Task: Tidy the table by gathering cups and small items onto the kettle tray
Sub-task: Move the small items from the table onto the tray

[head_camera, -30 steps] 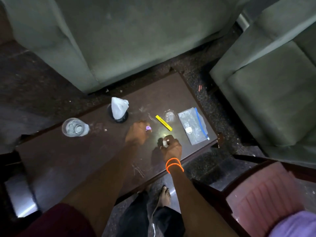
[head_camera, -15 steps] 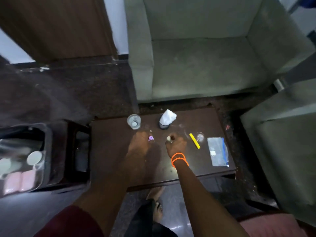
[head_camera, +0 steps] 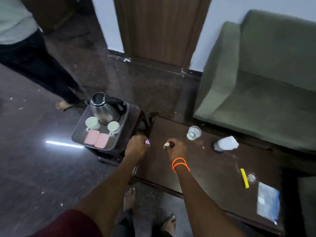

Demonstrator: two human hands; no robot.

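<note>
Both hands shifted left since half second ago, now at worktop (head_camera: 213,170) left end, kettle tray (head_camera: 119,132) fully in view, frame centre-left. Left hand (head_camera: 136,147) grip closed on purple-capped item (head_camera: 147,142). Right hand (head_camera: 177,148) grip closed on small white item (head_camera: 166,144). Glass (head_camera: 193,132), yellow stick (head_camera: 244,178), plastic bag (head_camera: 268,202) remain on worktop.

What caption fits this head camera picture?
Left hand and right hand each carry a small item toward the kettle tray.
</note>
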